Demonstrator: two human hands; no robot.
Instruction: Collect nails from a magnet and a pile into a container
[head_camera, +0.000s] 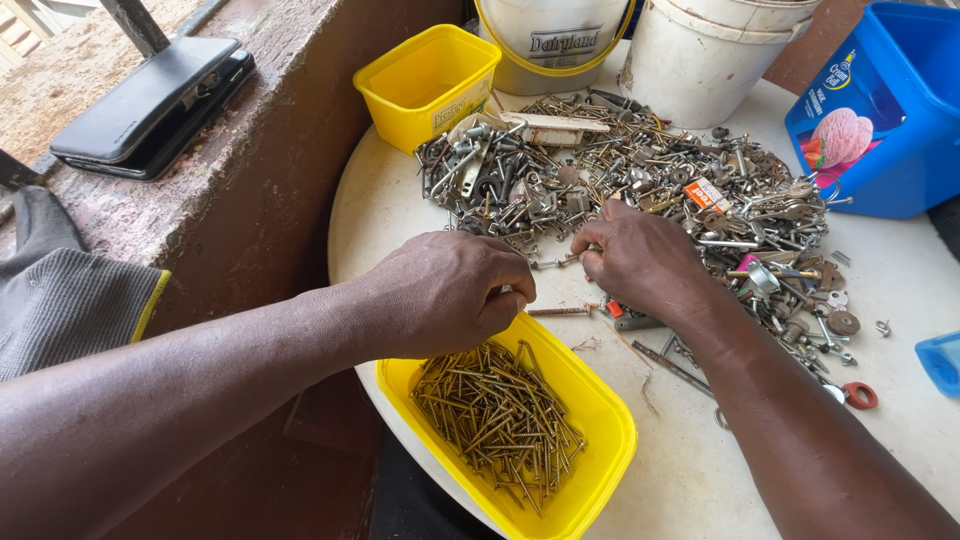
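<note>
- Round white worktop (690, 470) sits against a reddish wall ledge, where a black phone case (150, 105) lies out of the way.
- Two yellow tubs: empty one (425, 80) behind, near one (600, 440) catching brass screws (495, 415).
- Left hand (445, 295) hovers over that tub, fingers clenched on something small; what, I cannot tell.
- Right hand (645, 260) pinches a screw (553, 262) at the mixed hardware pile (640, 170).
- Two white buckets (720, 50), one blue tub (885, 120) behind.

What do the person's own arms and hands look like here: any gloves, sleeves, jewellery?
Both forearms are bare right up to the frame edge, with no sleeves showing. The left hand and right hand wear no gloves, and no rings, watch or wristband can be seen.
</note>
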